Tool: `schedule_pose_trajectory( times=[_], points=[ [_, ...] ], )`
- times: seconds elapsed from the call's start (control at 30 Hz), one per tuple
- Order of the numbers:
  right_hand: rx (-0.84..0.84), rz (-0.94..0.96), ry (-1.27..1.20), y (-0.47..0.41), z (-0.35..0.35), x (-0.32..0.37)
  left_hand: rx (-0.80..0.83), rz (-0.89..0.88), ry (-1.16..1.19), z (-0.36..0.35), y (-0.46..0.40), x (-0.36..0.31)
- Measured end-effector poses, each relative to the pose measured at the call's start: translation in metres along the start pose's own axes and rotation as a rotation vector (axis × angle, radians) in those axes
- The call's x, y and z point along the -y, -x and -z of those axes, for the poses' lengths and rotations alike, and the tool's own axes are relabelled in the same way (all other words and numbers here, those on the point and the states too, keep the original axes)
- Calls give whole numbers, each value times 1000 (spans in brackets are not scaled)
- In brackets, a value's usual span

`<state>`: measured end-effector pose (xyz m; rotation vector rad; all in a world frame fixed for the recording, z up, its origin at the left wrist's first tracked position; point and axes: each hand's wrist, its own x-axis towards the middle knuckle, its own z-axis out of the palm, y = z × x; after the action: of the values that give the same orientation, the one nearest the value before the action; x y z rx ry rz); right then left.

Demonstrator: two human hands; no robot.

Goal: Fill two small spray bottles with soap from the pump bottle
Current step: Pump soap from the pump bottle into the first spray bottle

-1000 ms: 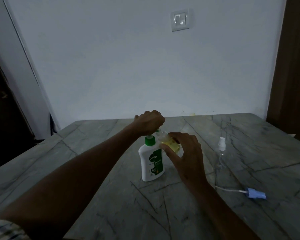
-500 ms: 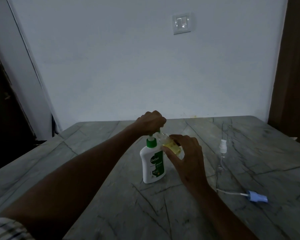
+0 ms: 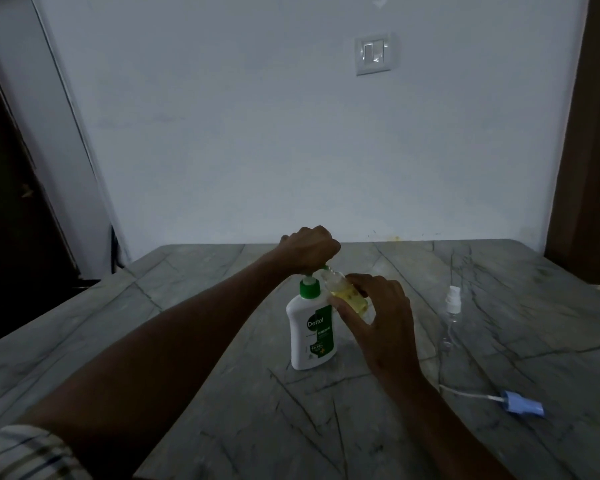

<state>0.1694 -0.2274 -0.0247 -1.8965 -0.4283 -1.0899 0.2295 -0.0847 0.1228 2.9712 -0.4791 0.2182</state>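
A white pump bottle (image 3: 310, 332) with a green collar and green label stands upright on the grey marble table (image 3: 222, 410). My left hand (image 3: 310, 249) is closed over its pump head, which is hidden. My right hand (image 3: 378, 313) holds a small clear spray bottle (image 3: 349, 294), uncapped and tilted, with yellow soap inside; its mouth sits at the pump spout. A second small clear spray bottle (image 3: 451, 318) with a white sprayer top stands upright to the right, apart from both hands.
A blue sprayer cap with a white dip tube (image 3: 520, 403) lies on the table at the right, near my right forearm. The white wall stands right behind the table's far edge. A dark doorway is at the left, a brown door at the right.
The pump neck shows more between my left hand and the green collar than a second ago. My right hand keeps the small bottle at the spout. The view has tilted slightly.
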Motion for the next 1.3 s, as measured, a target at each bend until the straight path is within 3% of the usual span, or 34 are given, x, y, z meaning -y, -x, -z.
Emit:
schedule_pose_trajectory(
  times=[0.3, 0.63, 0.8, 1.3],
  points=[
    [6, -26, 5, 1, -1, 0, -1, -31, -73, -10, -2, 4],
    [-6, 6, 14, 1, -1, -2, 18, 17, 95, 0, -2, 0],
    [15, -17, 10, 1, 0, 0, 2, -14, -36, -11, -1, 2],
    [26, -23, 14, 0, 1, -1, -20, -97, -116, -15, -7, 6]
  ],
)
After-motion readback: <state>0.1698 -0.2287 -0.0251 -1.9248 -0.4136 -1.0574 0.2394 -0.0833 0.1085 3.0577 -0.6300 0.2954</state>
